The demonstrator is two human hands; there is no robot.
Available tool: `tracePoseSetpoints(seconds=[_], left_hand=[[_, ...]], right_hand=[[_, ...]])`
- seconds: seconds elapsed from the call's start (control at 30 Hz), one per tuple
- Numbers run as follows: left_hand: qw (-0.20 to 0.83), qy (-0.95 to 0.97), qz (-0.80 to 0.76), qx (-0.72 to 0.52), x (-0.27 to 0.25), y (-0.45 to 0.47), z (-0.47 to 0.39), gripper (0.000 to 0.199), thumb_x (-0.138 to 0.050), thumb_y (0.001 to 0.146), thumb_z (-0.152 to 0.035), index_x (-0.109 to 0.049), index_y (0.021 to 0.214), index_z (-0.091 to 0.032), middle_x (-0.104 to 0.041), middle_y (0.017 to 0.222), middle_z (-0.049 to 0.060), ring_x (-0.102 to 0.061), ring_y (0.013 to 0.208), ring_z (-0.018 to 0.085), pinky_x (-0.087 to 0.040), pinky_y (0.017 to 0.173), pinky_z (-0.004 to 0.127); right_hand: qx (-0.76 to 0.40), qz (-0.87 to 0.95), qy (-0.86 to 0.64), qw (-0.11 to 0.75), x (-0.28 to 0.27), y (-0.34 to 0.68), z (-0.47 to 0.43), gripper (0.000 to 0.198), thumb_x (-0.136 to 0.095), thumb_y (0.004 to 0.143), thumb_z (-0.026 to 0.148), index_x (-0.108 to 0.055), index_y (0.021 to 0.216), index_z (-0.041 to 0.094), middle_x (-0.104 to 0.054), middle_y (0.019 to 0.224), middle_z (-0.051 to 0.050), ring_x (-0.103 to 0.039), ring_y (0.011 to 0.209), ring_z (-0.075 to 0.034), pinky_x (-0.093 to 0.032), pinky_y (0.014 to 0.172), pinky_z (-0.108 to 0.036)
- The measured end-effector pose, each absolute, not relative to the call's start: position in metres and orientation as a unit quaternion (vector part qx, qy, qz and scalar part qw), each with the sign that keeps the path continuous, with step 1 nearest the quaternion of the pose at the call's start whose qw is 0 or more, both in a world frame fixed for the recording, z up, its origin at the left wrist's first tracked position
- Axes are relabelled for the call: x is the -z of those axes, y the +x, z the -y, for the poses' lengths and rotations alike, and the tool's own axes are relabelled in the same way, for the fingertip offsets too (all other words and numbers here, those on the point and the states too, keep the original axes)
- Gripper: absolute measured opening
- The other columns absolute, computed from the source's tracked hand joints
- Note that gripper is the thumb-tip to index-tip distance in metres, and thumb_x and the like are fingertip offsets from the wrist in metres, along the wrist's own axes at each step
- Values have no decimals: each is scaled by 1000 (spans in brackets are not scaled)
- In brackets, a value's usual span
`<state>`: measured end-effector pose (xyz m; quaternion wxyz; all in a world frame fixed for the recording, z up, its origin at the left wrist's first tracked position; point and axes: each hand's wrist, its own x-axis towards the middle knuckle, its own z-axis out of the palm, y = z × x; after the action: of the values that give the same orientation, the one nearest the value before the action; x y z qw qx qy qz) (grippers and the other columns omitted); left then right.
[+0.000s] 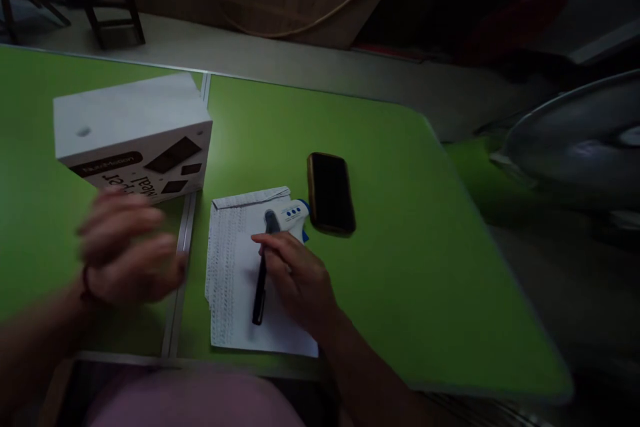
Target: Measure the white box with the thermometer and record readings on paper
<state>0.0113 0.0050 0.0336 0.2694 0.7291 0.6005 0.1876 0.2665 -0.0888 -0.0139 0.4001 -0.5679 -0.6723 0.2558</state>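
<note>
My right hand [297,273] is over a stack of papers, its fingers bent and pinched at the upper end of a black pen [259,293]. The pen's lower end points toward me. Just beyond the fingertips lies a white and blue handheld device with a grey tip, like an infrared thermometer [293,212], partly hidden by the hand. The papers [240,280] carry dense rows of small writing on the left, and their top edge is folded. My left hand [130,247], blurred by motion, is raised in front of the white box [135,113]; nothing shows clearly in it.
A dark smartphone [331,193] in a brown-edged case lies right of the papers. The green table [410,267] has a metal seam [180,280] running between the box and papers. Beyond it stand a dark chair [113,7] and, at right, a round fan-like object [580,140].
</note>
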Motion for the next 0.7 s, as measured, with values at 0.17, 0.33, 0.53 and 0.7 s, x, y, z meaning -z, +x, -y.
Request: tracePoseSetpoints(seconds=[0.17, 0.33, 0.53, 0.7], left_hand=[[252, 938, -177, -162, -6, 46, 19, 32, -58, 95, -39, -64, 120, -18, -65, 127, 15, -58, 123, 33, -39, 113, 54], [179, 967, -126, -127, 20, 46, 18, 58, -52, 97, -58, -54, 133, -12, -58, 136, 20, -48, 130, 36, -29, 116, 58], [156, 971, -131, -125, 18, 46, 20, 55, -50, 99, -57, -56, 130, -12, -58, 134, 20, -48, 128, 35, -29, 113, 56], [156, 971, -134, -120, 18, 47, 21, 55, -54, 97, -57, -55, 130, -13, -60, 132, 18, -48, 129, 34, -21, 117, 55]], right_hand=[[-412, 521, -488, 566, 17, 263, 89, 29, -61, 90, 23, -55, 118, 27, -59, 89, 0, -61, 78, -14, -53, 70, -28], [-393, 533, -472, 582, 26, 260, 90, 18, -48, 100, 33, -64, 104, 25, -55, 72, 2, -55, 63, -13, -46, 61, -29], [-284, 586, -562, 509, 22, 256, 93, 25, -48, 95, 27, -64, 113, 21, -66, 81, -3, -63, 72, -17, -53, 66, -33], [-280, 588, -605, 459, 28, 247, 94, 13, -57, 85, 26, -62, 96, 22, -70, 80, -1, -63, 63, -15, -52, 58, -27]])
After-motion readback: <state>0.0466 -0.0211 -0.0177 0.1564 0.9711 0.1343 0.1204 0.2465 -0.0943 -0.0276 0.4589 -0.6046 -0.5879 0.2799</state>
